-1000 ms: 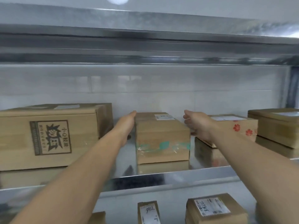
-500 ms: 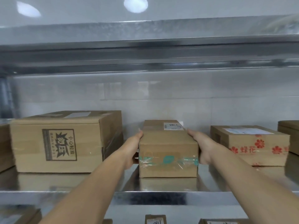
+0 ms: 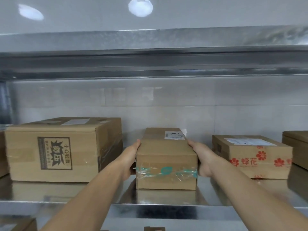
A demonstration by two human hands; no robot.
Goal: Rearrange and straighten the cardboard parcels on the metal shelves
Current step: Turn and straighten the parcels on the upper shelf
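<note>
A narrow cardboard parcel [image 3: 166, 157] with teal tape and a white label stands end-on in the middle of the metal shelf [image 3: 166, 212]. My left hand [image 3: 131, 157] grips its left side, thumb at the top edge. My right hand [image 3: 201, 157] grips its right side the same way. My fingers are hidden behind the parcel's sides. A large printed box [image 3: 55, 147] stands to the left, and a parcel with red flower tape [image 3: 253, 155] to the right.
Another box [image 3: 296, 147] sits at the far right and one [image 3: 2, 155] at the far left edge. The upper shelf [image 3: 150, 52] hangs low overhead. A tiled wall closes the back. Parcels [image 3: 18, 225] show on the shelf below.
Both hands went from reaching beside the middle parcel to clasping its two sides. The view shifted up and left, and the parcel now sits squarer to the shelf front.
</note>
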